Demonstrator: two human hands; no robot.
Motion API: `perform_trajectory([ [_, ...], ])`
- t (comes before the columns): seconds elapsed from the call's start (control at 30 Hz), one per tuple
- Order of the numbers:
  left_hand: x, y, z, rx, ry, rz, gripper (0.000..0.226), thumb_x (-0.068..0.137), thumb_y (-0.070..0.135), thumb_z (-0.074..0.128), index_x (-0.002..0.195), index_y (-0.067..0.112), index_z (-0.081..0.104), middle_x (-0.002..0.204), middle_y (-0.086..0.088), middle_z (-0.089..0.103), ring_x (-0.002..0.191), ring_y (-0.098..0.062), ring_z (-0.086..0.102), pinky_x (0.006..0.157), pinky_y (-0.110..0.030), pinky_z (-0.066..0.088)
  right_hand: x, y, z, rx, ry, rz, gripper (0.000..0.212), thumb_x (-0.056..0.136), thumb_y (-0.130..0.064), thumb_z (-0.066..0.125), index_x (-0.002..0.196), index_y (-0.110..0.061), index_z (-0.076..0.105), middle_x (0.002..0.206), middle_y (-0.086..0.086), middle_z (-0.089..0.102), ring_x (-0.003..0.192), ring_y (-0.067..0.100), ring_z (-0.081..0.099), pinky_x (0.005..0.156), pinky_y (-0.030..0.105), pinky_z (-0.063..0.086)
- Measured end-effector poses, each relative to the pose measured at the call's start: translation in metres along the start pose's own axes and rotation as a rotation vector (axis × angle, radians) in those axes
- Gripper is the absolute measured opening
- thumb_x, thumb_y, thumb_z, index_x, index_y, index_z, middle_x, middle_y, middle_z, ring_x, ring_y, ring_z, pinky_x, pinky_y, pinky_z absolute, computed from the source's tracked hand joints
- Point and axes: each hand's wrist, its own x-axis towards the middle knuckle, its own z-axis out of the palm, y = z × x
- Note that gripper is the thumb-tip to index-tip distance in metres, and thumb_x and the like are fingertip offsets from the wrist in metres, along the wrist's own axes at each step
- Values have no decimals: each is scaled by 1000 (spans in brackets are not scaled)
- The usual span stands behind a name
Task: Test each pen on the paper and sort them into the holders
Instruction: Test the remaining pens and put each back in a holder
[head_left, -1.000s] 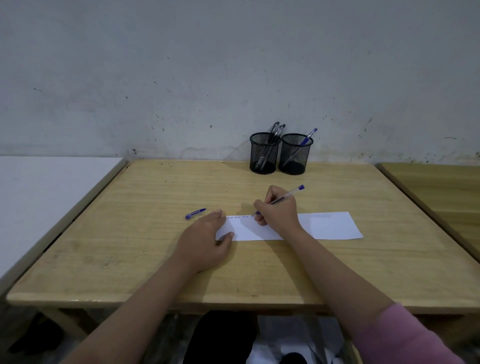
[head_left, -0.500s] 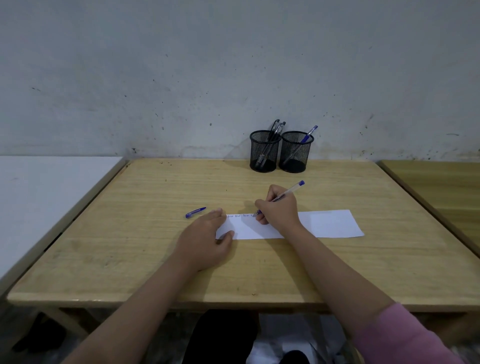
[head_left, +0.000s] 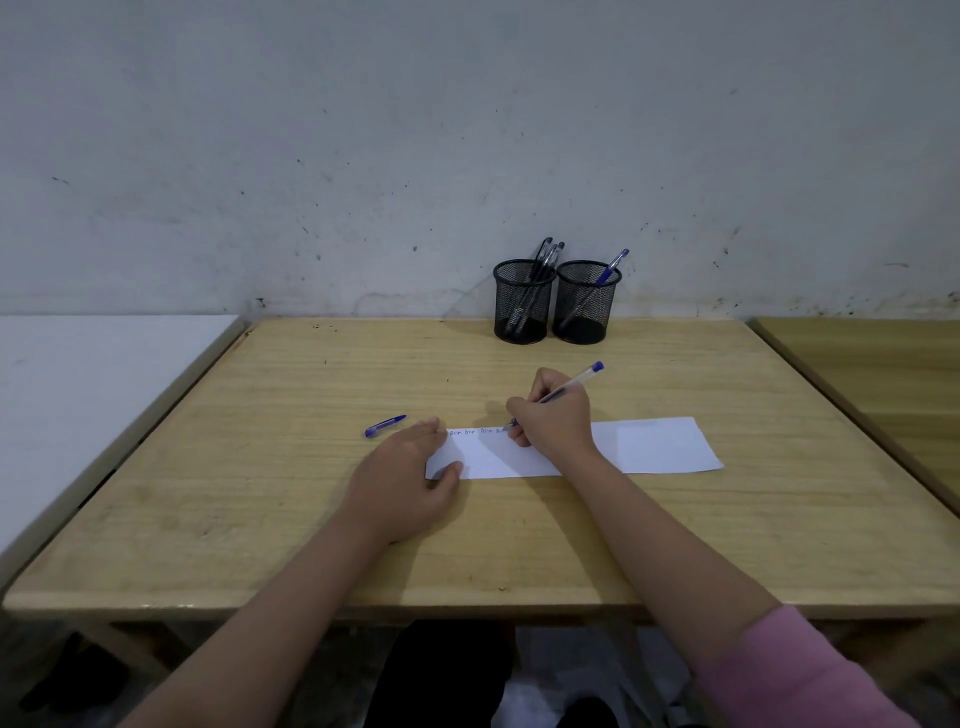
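A white paper strip (head_left: 649, 447) lies on the wooden table (head_left: 260, 493), with small handwriting along its top left edge. My right hand (head_left: 553, 421) grips a clear pen with a blue end (head_left: 576, 384), its tip touching the paper. My left hand (head_left: 402, 480) rests flat, fingers pressing the strip's left end. A blue pen cap (head_left: 384, 425) lies on the table left of the paper. Two black mesh holders stand at the back: the left holder (head_left: 523, 304) has black pens, the right holder (head_left: 587, 304) has one blue pen.
A white table (head_left: 78, 395) adjoins on the left and another wooden table (head_left: 893, 364) on the right. A stained wall (head_left: 467, 130) rises just behind the holders.
The pen tip has edged slightly rightward along the writing line. My left hand has stayed on the paper's left end.
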Motion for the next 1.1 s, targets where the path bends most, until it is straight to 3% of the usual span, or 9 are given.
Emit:
perform_trajectory([
  [0.5, 0, -1, 0, 10, 2, 20, 51, 88, 35, 52, 135, 17, 43, 147, 6, 38, 136, -8, 33, 106, -23, 30, 0, -1, -4, 27, 49, 33, 33, 75, 10, 56, 60, -10, 35, 54, 14, 47, 39, 23, 57, 35, 21, 41],
  [0.67, -1, -1, 1, 62, -9, 13, 60, 83, 47, 40, 135, 17, 43, 149, 3, 36, 138, -12, 29, 107, -28, 32, 3, -2, -7, 210, 76, 88, 34, 81, -6, 69, 62, -12, 42, 61, 17, 61, 47, 16, 65, 46, 27, 53],
  [0.8, -2, -1, -3, 81, 63, 42, 65, 76, 50, 39, 128, 13, 51, 145, -6, 41, 134, -23, 34, 104, -36, 37, 3, -2, -8, 251, 27, 66, 25, 82, 2, 65, 68, -9, 47, 65, 14, 60, 52, 12, 65, 55, 27, 56],
  [0.87, 1, -5, -7, 49, 171, -22, 50, 80, 37, 54, 123, 11, 56, 140, -9, 47, 130, -26, 39, 103, -40, 38, 3, -5, -8, 228, 1, 66, 20, 80, 2, 68, 71, -7, 53, 68, 13, 64, 58, 15, 67, 56, 25, 58],
  [0.97, 9, -16, -14, 55, 338, -201, 44, 78, 26, 52, 117, 7, 60, 128, -12, 57, 116, -34, 49, 93, -43, 44, 3, -12, -8, 198, -32, 94, 18, 72, -10, 80, 72, -9, 62, 75, 9, 68, 69, 17, 67, 62, 28, 57],
  [1.1, 19, -29, -22, 93, 261, -381, 28, 82, 19, 53, 106, 13, 66, 112, -10, 61, 106, -34, 51, 83, -41, 44, -2, -24, -6, 152, -80, 72, 12, 76, -18, 79, 81, -12, 70, 75, 1, 68, 70, 11, 62, 59, 24, 50],
])
